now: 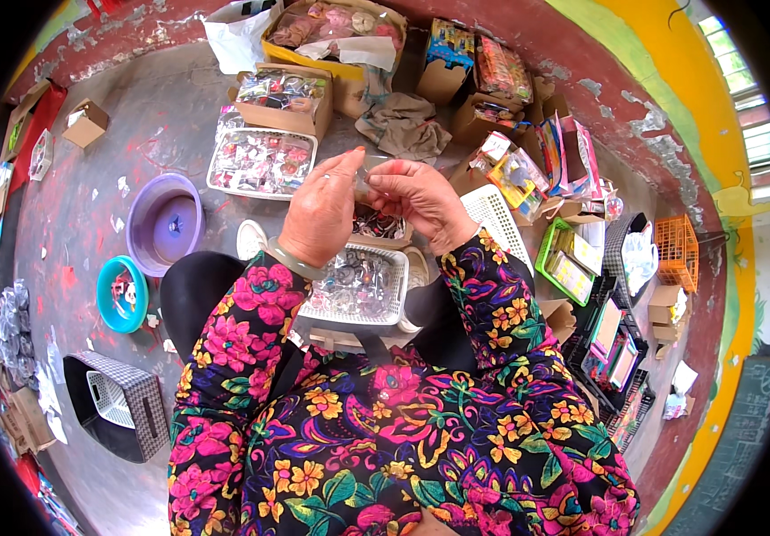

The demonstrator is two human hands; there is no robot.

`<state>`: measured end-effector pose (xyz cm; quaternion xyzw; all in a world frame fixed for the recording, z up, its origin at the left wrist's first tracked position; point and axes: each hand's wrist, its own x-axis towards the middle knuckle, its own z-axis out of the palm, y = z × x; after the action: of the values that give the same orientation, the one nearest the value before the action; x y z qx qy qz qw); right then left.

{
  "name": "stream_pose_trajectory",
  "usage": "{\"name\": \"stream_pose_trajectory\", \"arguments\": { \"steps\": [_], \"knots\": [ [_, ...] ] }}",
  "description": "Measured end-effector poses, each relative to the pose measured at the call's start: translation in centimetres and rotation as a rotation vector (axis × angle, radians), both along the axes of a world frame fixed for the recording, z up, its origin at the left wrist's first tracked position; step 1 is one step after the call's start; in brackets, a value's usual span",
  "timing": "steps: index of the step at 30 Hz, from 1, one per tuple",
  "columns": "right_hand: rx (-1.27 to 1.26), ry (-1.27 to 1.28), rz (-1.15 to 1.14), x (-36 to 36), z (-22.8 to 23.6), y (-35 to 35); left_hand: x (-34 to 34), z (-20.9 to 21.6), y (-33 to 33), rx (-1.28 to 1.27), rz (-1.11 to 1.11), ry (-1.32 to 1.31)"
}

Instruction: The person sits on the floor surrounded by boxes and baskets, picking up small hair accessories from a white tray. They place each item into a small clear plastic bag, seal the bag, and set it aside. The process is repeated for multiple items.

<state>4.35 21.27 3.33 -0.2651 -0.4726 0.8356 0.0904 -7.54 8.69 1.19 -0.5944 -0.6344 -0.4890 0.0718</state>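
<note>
My left hand (324, 207) and my right hand (416, 198) are raised close together in front of me. Between their fingertips is a small piece of clear plastic (362, 186), which looks like a little bag; its contents, if any, cannot be made out. The right thumb and fingers pinch it, while the left fingers are pressed together along its other side. Below the hands a white basket (400, 284) full of small clear packets sits between my legs. Just beyond it, partly hidden by my hands, stands an open cardboard box (385, 239) with small items.
A white tray of packets (260, 183) and a cardboard box (300, 112) lie ahead. To the left are a purple basin (139, 223), a teal basin (108, 295) and a checkered bin (148, 415). At right stand a green basket (550, 259), black crates (613, 290) and an orange crate (678, 255).
</note>
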Motion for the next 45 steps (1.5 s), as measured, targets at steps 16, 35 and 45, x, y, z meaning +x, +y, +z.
{"name": "stream_pose_trajectory", "arguments": {
  "steps": [16,35,45],
  "knots": [
    [0.154,0.014,-0.056,-0.4,-0.5,-0.4,0.6,0.3,-0.1,-0.023,-0.008,-0.007],
    [1.378,0.111,-0.087,0.6,0.6,1.0,-0.5,0.0,0.0,-0.208,-0.401,-1.531],
    [1.121,0.149,-0.056,0.4,-0.2,0.9,-0.5,-0.2,-0.1,-0.226,-0.385,-1.485]
  ]
}}
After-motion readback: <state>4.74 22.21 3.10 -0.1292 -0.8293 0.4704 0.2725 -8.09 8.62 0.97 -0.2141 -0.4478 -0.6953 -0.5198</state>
